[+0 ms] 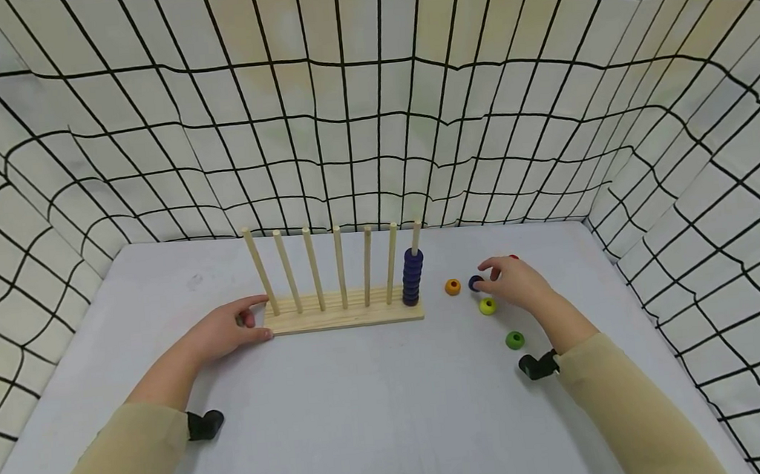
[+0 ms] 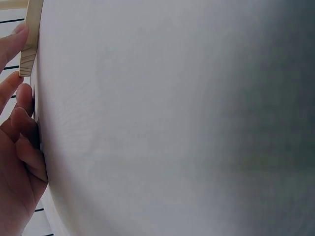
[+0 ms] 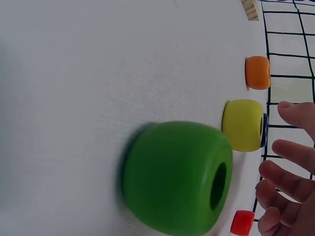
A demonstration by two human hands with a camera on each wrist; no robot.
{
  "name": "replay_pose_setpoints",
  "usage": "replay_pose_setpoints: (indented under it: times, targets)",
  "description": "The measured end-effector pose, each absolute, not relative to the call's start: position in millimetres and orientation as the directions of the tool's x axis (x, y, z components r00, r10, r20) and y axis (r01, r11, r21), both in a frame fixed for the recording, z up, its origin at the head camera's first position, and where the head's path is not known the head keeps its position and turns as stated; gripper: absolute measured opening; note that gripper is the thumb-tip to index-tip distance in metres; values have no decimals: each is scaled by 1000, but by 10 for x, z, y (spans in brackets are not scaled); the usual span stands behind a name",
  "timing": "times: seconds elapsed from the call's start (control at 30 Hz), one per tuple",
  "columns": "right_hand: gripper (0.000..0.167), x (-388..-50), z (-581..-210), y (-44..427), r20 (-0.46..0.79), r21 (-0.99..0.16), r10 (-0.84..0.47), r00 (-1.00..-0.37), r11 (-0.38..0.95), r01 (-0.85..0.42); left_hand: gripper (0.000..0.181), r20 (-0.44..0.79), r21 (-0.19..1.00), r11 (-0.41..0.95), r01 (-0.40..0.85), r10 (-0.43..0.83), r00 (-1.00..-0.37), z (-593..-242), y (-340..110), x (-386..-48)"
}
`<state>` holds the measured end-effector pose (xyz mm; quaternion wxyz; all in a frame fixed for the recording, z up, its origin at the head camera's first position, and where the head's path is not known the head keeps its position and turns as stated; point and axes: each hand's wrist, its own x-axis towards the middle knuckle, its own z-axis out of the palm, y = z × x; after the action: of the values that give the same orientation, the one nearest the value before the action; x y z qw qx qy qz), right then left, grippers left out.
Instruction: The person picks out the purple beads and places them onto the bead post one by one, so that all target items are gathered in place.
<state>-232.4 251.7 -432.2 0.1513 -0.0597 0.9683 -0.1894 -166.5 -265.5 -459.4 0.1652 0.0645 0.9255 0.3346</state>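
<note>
A wooden peg rack [image 1: 346, 318] with several upright pegs stands on the white table. Several dark blue beads [image 1: 413, 277] are stacked on its rightmost peg. At the rack's left end, my left hand [image 1: 226, 329] holds the base between thumb and index finger; its other fingers are curled. My right hand [image 1: 516, 282] is over a loose dark blue bead [image 1: 474, 283], thumb and index finger spread apart on either side of it. In the right wrist view this bead is mostly hidden behind the yellow bead [image 3: 242, 125].
Loose beads lie right of the rack: an orange one [image 1: 452, 287], a green one [image 1: 515, 340] close to my right wrist, and a red one [image 3: 242, 222] mostly covered by the hand in the head view. Black netting [image 1: 344, 121] over white walls surrounds the table.
</note>
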Motion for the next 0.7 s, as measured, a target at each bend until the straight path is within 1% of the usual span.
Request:
replay_pose_setpoints:
  times: [0.37, 0.7]
  targets:
    - [51, -2369, -4391, 2506, -308, -384, -187, -933, 922, -58, 77, -260, 639, 769, 9, 227, -938, -4607, -2668, -1678]
    - [49, -2393, -4448, 2526, -340, -388, -163, -926, 921, -20, 77, -262, 640, 768, 5, 224, -939, -4618, -2669, -1681]
